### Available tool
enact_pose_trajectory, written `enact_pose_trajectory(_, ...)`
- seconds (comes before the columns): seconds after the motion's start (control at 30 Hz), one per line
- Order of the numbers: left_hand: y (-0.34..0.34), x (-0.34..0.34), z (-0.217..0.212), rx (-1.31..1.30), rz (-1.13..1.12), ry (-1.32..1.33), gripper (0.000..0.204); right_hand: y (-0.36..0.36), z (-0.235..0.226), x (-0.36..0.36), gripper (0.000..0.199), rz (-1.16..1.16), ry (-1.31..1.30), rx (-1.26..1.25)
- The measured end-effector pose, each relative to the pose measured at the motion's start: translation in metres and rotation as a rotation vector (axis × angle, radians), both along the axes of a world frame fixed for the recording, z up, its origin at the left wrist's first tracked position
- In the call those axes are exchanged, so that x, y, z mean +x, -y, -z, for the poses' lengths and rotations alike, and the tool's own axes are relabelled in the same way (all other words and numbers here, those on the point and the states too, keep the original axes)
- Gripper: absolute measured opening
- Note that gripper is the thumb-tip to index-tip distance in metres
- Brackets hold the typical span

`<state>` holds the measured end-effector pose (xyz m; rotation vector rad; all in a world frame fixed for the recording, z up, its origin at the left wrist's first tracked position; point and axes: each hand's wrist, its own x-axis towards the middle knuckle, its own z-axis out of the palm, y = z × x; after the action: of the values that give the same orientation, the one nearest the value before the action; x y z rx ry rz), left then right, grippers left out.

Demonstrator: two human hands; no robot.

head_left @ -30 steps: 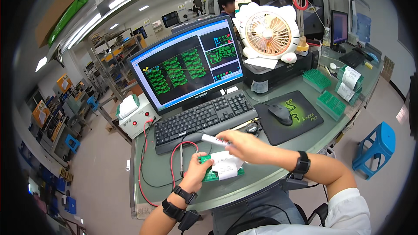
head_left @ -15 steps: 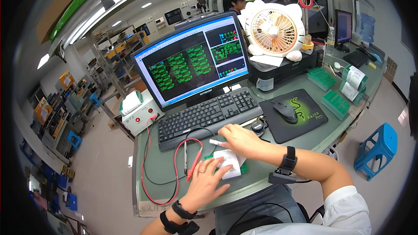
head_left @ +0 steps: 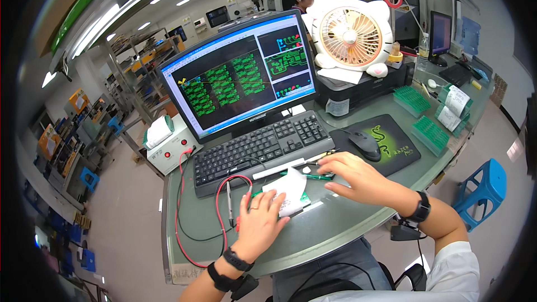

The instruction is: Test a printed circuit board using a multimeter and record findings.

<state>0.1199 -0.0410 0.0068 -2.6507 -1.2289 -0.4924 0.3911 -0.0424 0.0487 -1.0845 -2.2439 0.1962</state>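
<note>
My left hand (head_left: 260, 225) lies with fingers spread at the left edge of a white paper slip (head_left: 288, 187), its fingertips touching the paper. Under the slip shows part of a green circuit board (head_left: 305, 197). A red test probe (head_left: 238, 223) lies beside the left fingers, partly hidden by them, and a grey probe (head_left: 229, 201) is just left of it. My right hand (head_left: 361, 182) hovers over the desk to the right of the slip, fingers apart, nothing visible in it. Near its fingertips are a green pen (head_left: 318, 177) and a white stick-like marker (head_left: 278, 169).
A keyboard (head_left: 263, 148) and monitor (head_left: 240, 78) stand behind the hands. At right are a mouse (head_left: 364, 146) on a black mat (head_left: 386, 162), and green board stacks (head_left: 429, 134). A white test box (head_left: 170, 148) with red and black leads stands left. A fan (head_left: 349, 36) sits behind.
My right hand has moved right, away from the paper, and no longer holds the white marker. The slip's far corner now stands up. My left hand has shifted slightly left.
</note>
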Motion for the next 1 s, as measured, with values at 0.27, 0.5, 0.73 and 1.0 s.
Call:
enact_pose_trajectory(0.27, -0.016, -0.056, 0.007, 0.027, -0.304, -0.150, 0.020, 0.003, 0.004, -0.002, 0.024, -0.161, -0.117, -0.121)
enact_pose_trajectory(0.5, -0.037, -0.077, 0.022, 0.109, -0.369, -0.210, 0.016, 0.002, -0.004, -0.044, 0.023, -0.310, -0.050, -0.105)
enact_pose_trajectory(0.73, -0.026, -0.104, -0.019, -0.189, -0.544, 0.208, 0.022, -0.009, -0.009, -0.050, 0.023, -0.281, -0.144, -0.302)
enact_pose_trajectory(1.0, -0.023, -0.103, 0.004, -0.181, -0.442, 0.044, 0.031, -0.017, -0.011, -0.070, 0.021, -0.283, -0.198, -0.329)
